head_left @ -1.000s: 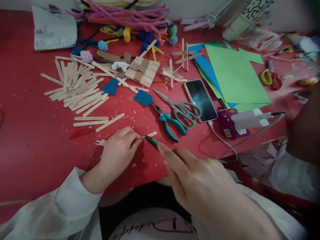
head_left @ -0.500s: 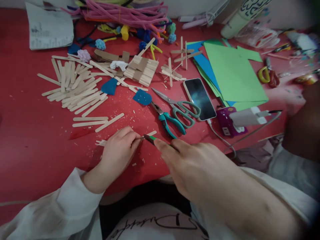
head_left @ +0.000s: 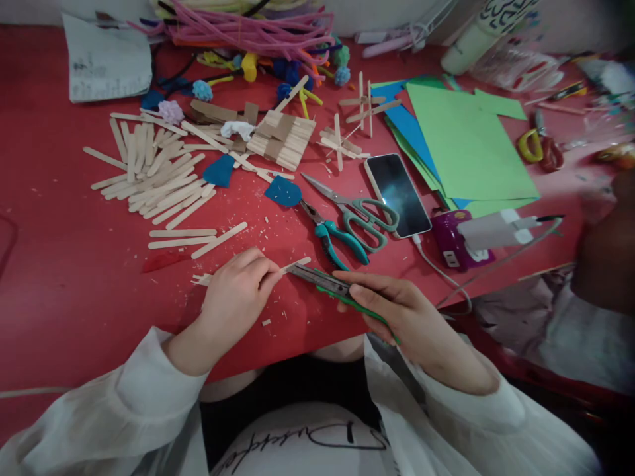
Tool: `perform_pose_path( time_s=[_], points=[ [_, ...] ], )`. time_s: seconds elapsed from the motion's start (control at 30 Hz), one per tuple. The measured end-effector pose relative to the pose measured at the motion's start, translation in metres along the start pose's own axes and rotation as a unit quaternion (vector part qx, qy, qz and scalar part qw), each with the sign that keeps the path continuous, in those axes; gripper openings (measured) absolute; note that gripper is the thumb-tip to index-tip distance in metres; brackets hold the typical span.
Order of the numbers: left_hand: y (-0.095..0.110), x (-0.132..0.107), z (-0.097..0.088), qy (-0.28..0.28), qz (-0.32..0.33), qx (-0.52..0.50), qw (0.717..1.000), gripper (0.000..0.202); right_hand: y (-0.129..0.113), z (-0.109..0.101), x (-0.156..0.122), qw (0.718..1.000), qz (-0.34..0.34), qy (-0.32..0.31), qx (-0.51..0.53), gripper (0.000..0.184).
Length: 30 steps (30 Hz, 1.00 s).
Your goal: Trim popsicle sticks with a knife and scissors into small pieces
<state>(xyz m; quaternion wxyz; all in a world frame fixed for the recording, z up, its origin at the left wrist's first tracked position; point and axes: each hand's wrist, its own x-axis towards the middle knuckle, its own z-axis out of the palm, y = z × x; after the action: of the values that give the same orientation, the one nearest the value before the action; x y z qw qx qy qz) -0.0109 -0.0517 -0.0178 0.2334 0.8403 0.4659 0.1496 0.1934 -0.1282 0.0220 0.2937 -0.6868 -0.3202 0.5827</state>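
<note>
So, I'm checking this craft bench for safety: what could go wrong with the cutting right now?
1. The utility knife in the right hand has its blade aimed at the left hand, whose fingertips pinch the wooden stick right beside the cut; a slip could nick them.
2. The stick is thin and pinned only by those fingertips, so it might split or skid on the red table.

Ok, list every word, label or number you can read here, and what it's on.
Nothing reads clearly.
The shirt: cursive lettering, upside down, not readable.
The paper sheet: printed lines, too blurred.
The knife in the right hand, the stick in the left hand: no marks visible.
</note>
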Motion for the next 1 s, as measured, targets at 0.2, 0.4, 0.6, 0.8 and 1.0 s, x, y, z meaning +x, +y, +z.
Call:
perform_pose_path(
  time_s=[0.2,0.4,0.6,0.8,1.0],
  points=[
    [-0.001,-0.001,0.001,0.001,0.001,0.000,1.000,0.018,0.010,0.003,-0.004,0.997,-0.044,0.012,-0.057,0.044],
    [-0.003,-0.002,-0.001,-0.010,0.011,-0.008,1.000,0.020,-0.006,0.003,-0.021,0.922,-0.250,0.064,-0.288,0.031],
    [-0.004,-0.002,-0.009,-0.019,0.048,0.057,0.997,0.015,-0.009,0.000,-0.021,0.906,-0.261,0.050,-0.328,0.035],
    [0.007,-0.010,-0.010,-0.024,0.033,0.101,0.994,0.021,-0.004,-0.004,-0.024,0.903,-0.258,0.042,-0.340,0.037],
    [0.017,-0.037,-0.006,0.011,0.039,0.080,0.996,0.013,0.004,-0.007,-0.023,0.896,-0.260,0.055,-0.355,0.034]
  ],
)
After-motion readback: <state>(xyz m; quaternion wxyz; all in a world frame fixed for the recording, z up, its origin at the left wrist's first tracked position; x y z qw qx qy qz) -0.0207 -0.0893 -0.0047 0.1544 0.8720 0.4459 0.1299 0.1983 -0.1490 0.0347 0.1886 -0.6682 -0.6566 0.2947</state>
